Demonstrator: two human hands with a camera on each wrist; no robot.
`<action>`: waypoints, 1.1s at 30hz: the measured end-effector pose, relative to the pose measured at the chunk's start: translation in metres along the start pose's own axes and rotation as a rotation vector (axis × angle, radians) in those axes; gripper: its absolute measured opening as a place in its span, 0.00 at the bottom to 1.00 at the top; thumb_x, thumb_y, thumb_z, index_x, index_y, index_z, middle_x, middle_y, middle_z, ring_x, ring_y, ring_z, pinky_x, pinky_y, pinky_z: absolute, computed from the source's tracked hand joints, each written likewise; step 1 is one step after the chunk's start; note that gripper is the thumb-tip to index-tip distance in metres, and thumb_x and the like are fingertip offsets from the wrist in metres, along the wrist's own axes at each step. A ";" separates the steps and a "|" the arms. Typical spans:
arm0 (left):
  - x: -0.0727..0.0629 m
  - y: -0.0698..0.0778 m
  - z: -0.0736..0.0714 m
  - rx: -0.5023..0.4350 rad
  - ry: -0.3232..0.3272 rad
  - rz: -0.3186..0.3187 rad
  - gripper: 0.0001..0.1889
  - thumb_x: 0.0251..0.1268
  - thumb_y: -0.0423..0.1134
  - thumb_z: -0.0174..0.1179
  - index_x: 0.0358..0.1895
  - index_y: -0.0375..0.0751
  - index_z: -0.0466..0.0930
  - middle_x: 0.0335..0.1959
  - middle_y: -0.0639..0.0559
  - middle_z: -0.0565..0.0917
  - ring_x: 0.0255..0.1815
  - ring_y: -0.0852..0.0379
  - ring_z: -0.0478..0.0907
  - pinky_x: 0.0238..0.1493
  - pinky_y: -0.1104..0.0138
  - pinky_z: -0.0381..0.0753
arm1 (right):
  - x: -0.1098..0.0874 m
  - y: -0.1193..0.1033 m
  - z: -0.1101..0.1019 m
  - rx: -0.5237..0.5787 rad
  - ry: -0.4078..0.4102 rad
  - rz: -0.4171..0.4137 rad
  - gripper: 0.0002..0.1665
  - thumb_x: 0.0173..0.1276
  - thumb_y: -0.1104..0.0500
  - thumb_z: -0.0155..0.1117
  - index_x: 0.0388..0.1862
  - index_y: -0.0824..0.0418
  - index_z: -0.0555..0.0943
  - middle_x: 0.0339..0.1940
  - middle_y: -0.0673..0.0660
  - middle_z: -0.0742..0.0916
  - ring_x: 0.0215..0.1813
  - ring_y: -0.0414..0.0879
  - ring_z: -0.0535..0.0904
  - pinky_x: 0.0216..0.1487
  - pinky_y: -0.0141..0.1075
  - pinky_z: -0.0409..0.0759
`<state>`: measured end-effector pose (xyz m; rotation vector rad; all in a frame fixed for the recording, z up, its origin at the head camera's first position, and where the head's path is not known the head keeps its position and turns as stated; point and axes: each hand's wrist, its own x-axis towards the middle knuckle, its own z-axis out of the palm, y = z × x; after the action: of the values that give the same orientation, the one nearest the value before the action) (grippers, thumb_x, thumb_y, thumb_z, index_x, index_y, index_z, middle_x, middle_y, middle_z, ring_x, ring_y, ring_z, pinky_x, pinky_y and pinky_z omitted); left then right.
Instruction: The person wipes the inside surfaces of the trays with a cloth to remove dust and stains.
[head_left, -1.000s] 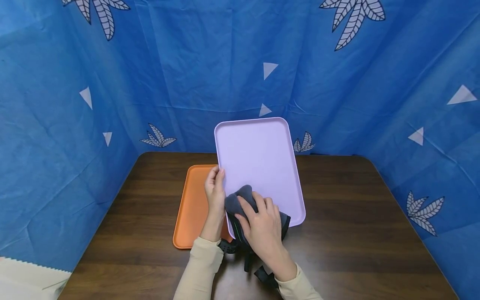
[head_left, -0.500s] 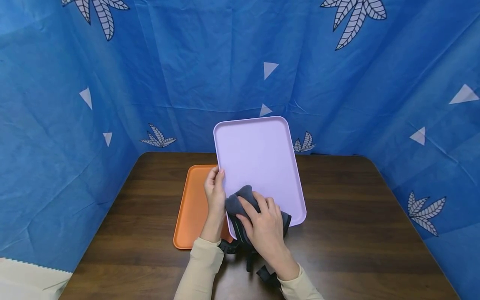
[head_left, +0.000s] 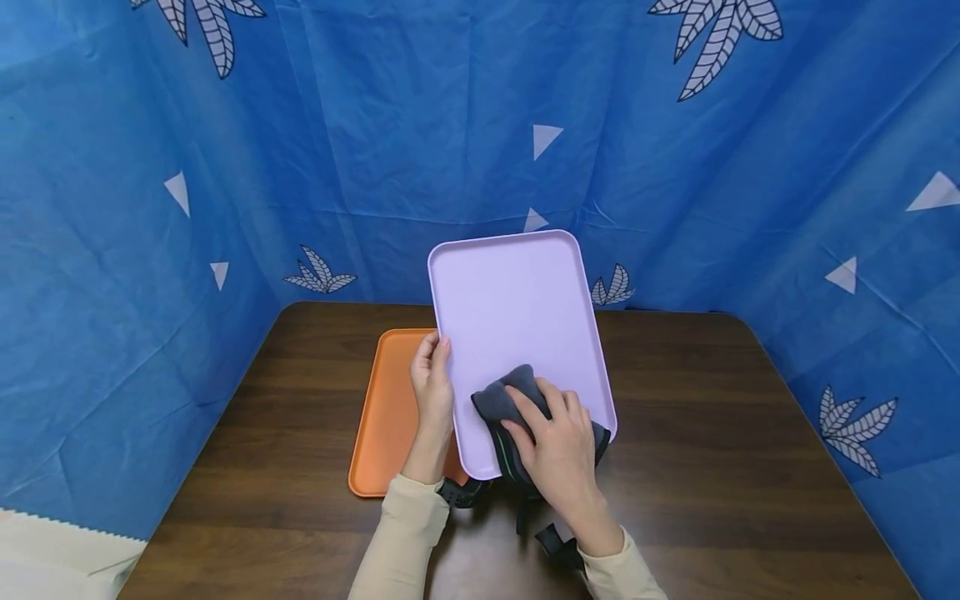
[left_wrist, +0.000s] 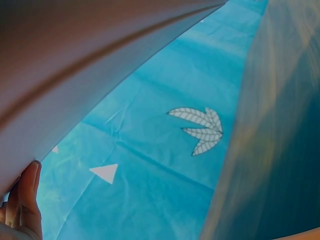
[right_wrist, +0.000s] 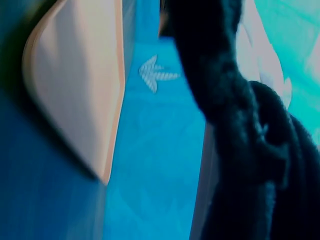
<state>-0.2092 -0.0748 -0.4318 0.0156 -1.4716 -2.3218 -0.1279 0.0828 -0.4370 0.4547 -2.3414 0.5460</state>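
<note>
A light purple tray (head_left: 517, 308) is held up and tilted in front of the person, its inner face toward the head camera. My left hand (head_left: 432, 387) grips its left rim, thumb on the front side. In the left wrist view the tray's underside (left_wrist: 75, 65) fills the upper left, with fingers (left_wrist: 29, 195) at its edge. My right hand (head_left: 558, 442) holds a bunched dark grey cloth (head_left: 506, 402) with black edging against the tray's lower part. The cloth folds (right_wrist: 235, 125) cover much of the right wrist view and hide that hand there.
An orange tray (head_left: 386, 417) lies flat on the brown wooden table (head_left: 697, 433), partly behind the left hand and purple tray. Blue patterned curtain (head_left: 390, 125) surrounds the table at the back and sides. A pale cloth (head_left: 60, 554) shows at the lower left corner.
My right hand and the grey cloth have slid to the right along the lower part of the purple tray, uncovering its lower left corner. The left hand keeps its grip.
</note>
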 end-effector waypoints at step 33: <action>0.004 0.002 -0.005 0.004 0.030 0.026 0.12 0.73 0.35 0.51 0.48 0.29 0.77 0.33 0.57 0.82 0.32 0.63 0.80 0.33 0.73 0.80 | -0.013 0.033 -0.006 -0.069 0.050 0.356 0.23 0.59 0.54 0.73 0.54 0.59 0.84 0.53 0.69 0.81 0.45 0.62 0.74 0.35 0.47 0.70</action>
<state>-0.2109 -0.0814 -0.4316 0.0314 -1.4536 -2.2880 -0.1302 0.1164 -0.4502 -0.0120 -2.3965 0.6287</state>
